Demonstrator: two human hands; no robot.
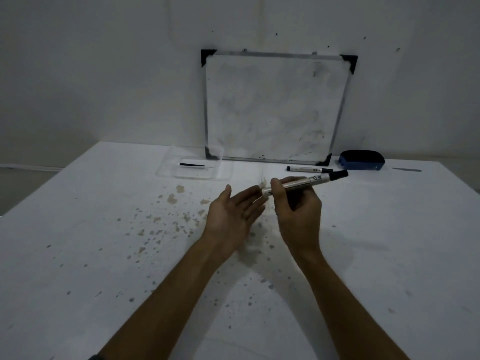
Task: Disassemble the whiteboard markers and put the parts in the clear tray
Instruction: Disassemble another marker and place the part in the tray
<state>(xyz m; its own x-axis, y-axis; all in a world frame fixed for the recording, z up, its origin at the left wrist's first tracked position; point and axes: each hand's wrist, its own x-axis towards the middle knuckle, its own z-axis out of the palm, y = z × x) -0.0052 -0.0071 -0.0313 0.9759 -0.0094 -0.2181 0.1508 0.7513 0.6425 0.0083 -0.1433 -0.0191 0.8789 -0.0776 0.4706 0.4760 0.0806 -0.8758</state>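
Note:
My right hand (296,203) grips a white whiteboard marker (314,179) around its barrel, with the black cap pointing up and to the right. Just left of the marker's bare end, my left hand (233,211) is held palm-up with its fingers spread, and nothing lies in it. A second marker (309,169) lies on the table behind my hands. Further back on the left sits the clear tray (166,168), and inside it rests a thin black part (192,165).
A whiteboard (275,105) with black corners leans against the wall at the back. A blue eraser (362,160) sits to its right, beside a thin grey strip (406,169). The white table (104,255) carries brown stains in the middle.

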